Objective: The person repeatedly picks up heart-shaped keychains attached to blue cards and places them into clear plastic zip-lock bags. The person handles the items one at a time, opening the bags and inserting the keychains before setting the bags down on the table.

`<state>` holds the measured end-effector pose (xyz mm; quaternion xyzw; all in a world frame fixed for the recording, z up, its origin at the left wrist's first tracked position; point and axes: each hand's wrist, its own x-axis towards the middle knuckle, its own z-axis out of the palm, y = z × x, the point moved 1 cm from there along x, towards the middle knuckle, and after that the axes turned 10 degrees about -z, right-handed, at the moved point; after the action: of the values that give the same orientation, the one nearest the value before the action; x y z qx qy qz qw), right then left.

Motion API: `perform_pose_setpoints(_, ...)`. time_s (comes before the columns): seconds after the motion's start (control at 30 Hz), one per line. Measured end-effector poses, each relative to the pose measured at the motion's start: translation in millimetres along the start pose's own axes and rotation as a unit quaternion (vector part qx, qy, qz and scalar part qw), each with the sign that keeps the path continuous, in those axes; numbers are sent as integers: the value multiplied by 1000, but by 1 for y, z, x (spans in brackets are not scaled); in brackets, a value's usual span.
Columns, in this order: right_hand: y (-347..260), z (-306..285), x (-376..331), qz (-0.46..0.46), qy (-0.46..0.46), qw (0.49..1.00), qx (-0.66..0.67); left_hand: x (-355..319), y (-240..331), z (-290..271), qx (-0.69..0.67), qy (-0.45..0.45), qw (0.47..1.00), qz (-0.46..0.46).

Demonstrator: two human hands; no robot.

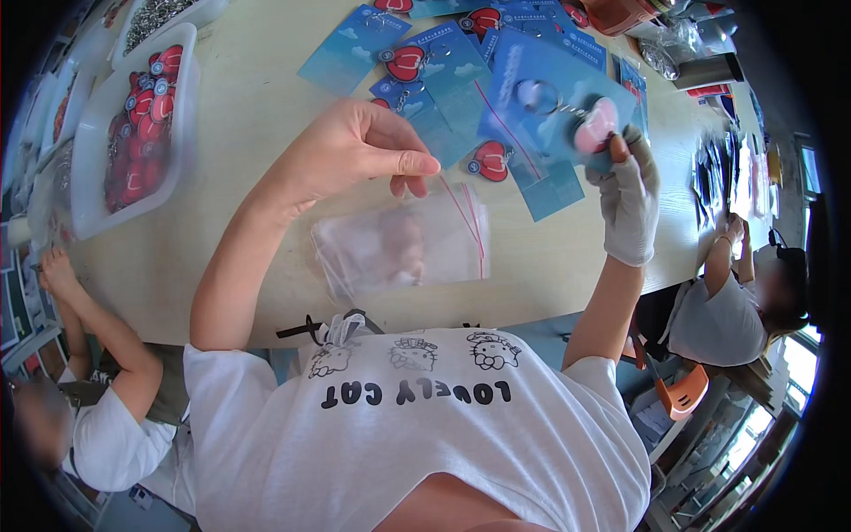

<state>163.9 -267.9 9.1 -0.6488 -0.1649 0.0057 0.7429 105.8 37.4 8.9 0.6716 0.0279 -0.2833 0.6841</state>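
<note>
My gloved right hand (628,191) is raised above the far right of the table, its fingers closed on the lower edge of a blue card (523,66). A heart keychain (596,126), pale pink in the glare, lies against this card, with a metal ring and chain. My bare left hand (359,151) is closed in a pinch, thumb tip at the corner of a clear zip bag (456,199) with a red seal line. This bag lies over several more clear bags (355,253) close to me. Motion blurs the card.
Blue cards with red heart keychains (406,64) overlap at the far side. On the left, a white plastic tub (186,124) holds red heart keychains, beside a tub of metal rings (151,25). One person (115,426) sits at left, another (718,310) at right near an orange chair (683,392).
</note>
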Motion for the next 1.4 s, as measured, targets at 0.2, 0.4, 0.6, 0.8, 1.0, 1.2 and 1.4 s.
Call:
perform_pose_setpoints(0.2,-5,-13,-3,-7,0,998,-58,2,-1,2,-4,0,1000,-6)
perform_pose_setpoints(0.4,-22,-21,1,48,-95,977,-186,4,-5,3,-10,-25,1000,-11)
perform_pose_setpoints(0.6,-17,-7,8,173,-173,950,-192,12,-19,15,52,-22,998,-6)
perform_pose_setpoints(0.8,-10,28,9,179,-167,954,-176,20,-36,13,63,-14,998,-13)
perform_pose_setpoints(1.0,0,47,-2,201,-141,960,-136,15,-31,13,-28,-48,997,-58)
perform_pose_setpoints(1.2,4,58,-16,171,-220,942,-185,25,-36,27,20,-89,995,-32)
perform_pose_setpoints(1.4,8,45,-21,129,-185,960,-166,20,-23,25,-36,-68,996,-51)
